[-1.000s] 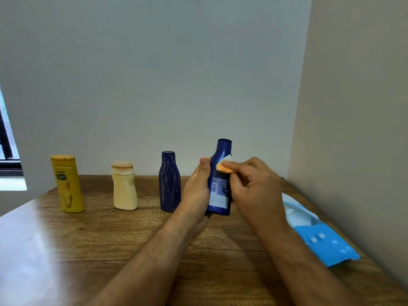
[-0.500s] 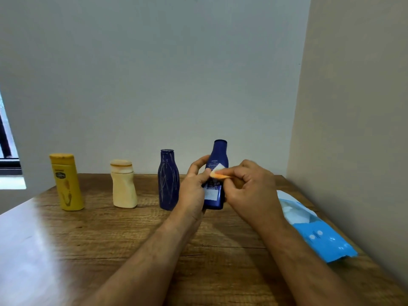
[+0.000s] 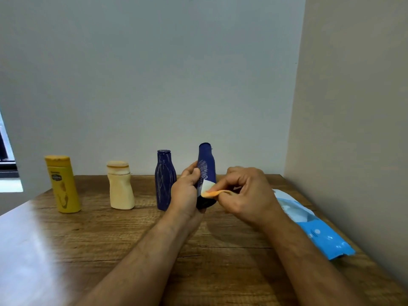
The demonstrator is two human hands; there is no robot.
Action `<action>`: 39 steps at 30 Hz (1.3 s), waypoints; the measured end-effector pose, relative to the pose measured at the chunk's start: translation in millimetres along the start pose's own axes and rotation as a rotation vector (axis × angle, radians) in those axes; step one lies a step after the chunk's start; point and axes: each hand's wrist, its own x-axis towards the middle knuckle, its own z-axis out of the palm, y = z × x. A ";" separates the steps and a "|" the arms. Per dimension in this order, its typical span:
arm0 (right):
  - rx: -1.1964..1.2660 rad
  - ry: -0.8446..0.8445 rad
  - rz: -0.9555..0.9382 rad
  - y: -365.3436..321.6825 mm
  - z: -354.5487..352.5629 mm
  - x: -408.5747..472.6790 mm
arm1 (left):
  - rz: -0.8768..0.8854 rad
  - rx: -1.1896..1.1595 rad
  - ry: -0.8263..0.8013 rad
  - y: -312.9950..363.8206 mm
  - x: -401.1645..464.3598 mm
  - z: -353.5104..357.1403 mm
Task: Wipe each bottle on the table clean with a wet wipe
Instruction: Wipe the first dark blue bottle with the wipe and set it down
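Note:
My left hand [image 3: 186, 193] grips a dark blue bottle [image 3: 207, 166] upright at its lower half, just above the table. My right hand [image 3: 247, 193] pinches a small wet wipe [image 3: 210, 191], white with an orange stain, against the bottle's lower right side. Left of it stand a second dark blue bottle [image 3: 164, 182] with pale smears, a cream bottle [image 3: 120, 188] and a yellow bottle [image 3: 63, 184], all in a row near the back wall.
A light blue pack of wet wipes [image 3: 313, 226] lies on the wooden table [image 3: 88, 239] at the right, close to the beige side wall. A window edge shows at far left.
The held bottle has turned in my left hand, so its label faces left. The wipe has slid down from the bottle's neck to its lower body.

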 end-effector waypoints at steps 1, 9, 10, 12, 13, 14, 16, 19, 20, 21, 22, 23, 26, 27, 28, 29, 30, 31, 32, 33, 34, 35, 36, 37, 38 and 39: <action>-0.010 0.027 0.008 0.4 0.3 1.0 | -0.016 -0.013 -0.003 -0.3 -1.0 1.2; -0.096 0.360 0.104 4.5 1.6 8.6 | -0.146 0.077 -0.133 -10.1 -13.3 7.7; -0.093 0.321 0.096 4.7 0.6 8.4 | -0.135 0.068 -0.118 -9.8 -13.0 8.3; -0.048 0.171 0.082 5.4 0.0 5.9 | -0.109 0.038 -0.070 -9.1 -10.5 7.8; -0.002 0.080 0.089 5.0 -0.4 4.4 | -0.106 0.019 -0.042 -8.6 -8.5 5.9; 0.032 -0.007 0.103 4.1 -1.1 2.9 | -0.114 0.004 -0.010 -8.0 -7.0 4.1; 0.052 -0.127 0.143 1.5 -1.5 0.9 | -0.149 -0.005 0.051 -8.1 -5.0 1.1; 0.052 -0.071 0.174 -1.0 3.5 -0.1 | -0.171 0.088 0.015 -8.8 -6.7 -0.6; 0.029 0.005 0.179 -0.5 5.7 0.9 | -0.173 0.125 -0.041 -8.8 -9.6 0.4; -0.005 0.086 0.183 2.2 7.9 2.8 | -0.182 0.150 -0.101 -8.7 -12.3 1.4; -0.042 0.155 0.180 4.4 9.1 4.8 | -0.204 0.169 -0.150 -8.9 -14.7 2.7; -0.081 0.207 0.172 6.4 9.7 6.6 | -0.229 0.175 -0.182 -10.2 -15.9 4.3; -0.171 0.256 0.157 8.2 9.0 7.8 | -0.259 0.094 -0.193 -15.6 -16.3 9.6; -0.169 0.245 0.153 7.6 8.0 6.9 | -0.248 0.068 -0.173 -16.1 -16.3 10.3; -0.147 0.217 0.140 6.5 6.8 5.7 | -0.230 0.045 -0.159 -15.5 -16.1 10.2; -0.120 0.167 0.111 5.7 5.1 4.1 | -0.217 0.021 -0.148 -13.8 -16.1 9.9; -0.094 0.093 0.078 4.5 2.8 2.5 | -0.206 0.000 -0.132 -12.1 -15.6 9.2; -0.073 0.002 0.056 3.2 0.9 1.1 | -0.194 -0.012 -0.110 -9.9 -14.9 8.7; -0.061 -0.086 0.048 1.4 -0.1 0.0 | -0.180 -0.011 -0.086 -7.7 -14.0 8.1; -0.070 -0.149 0.051 0.3 0.2 -0.5 | -0.168 -0.004 -0.063 -6.0 -13.1 7.7; -0.100 -0.171 0.056 0.7 1.5 -0.7 | -0.157 0.007 -0.049 -4.6 -12.1 7.1; -0.139 -0.157 0.060 1.0 3.4 -0.4 | -0.148 0.017 -0.045 -3.9 -11.9 6.6; -0.180 -0.109 0.062 1.7 5.1 0.0 | -0.138 0.028 -0.052 -3.7 -12.4 5.9; -0.219 -0.036 0.060 2.2 6.2 0.9 | -0.137 0.039 -0.069 -3.8 -13.1 5.4; -0.245 0.047 0.054 2.4 6.5 1.8 | -0.140 0.060 -0.089 -5.0 -13.6 4.9; -0.264 0.127 0.051 3.2 6.8 2.9 | -0.147 0.092 -0.107 -6.9 -13.9 4.7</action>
